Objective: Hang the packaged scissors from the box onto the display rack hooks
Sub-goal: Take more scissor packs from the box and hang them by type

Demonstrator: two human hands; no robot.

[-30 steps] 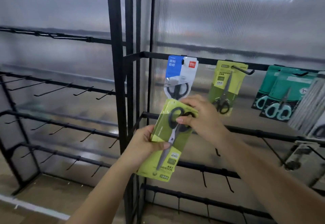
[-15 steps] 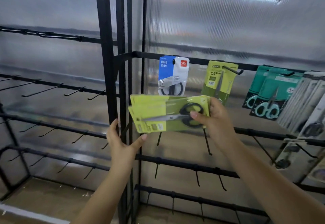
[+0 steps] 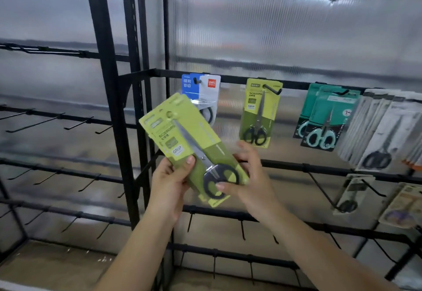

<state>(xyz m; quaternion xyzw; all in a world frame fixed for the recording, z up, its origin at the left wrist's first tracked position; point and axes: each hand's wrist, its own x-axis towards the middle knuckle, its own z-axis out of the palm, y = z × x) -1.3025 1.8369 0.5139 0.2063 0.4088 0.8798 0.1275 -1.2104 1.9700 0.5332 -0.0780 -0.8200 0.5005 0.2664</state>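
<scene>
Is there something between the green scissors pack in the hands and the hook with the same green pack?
Nothing visible: open air separates the held pack from that hook, where one green pack hangs.

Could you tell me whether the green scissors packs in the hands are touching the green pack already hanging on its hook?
Apart. The head view shows rack backing between the held packs and the hanging green pack.

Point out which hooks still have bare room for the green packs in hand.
Free: bare hooks on the rail below the hands, and the left bay's hooks. Crowded: top rail, from the blue-white pack to the grey packs.
</scene>
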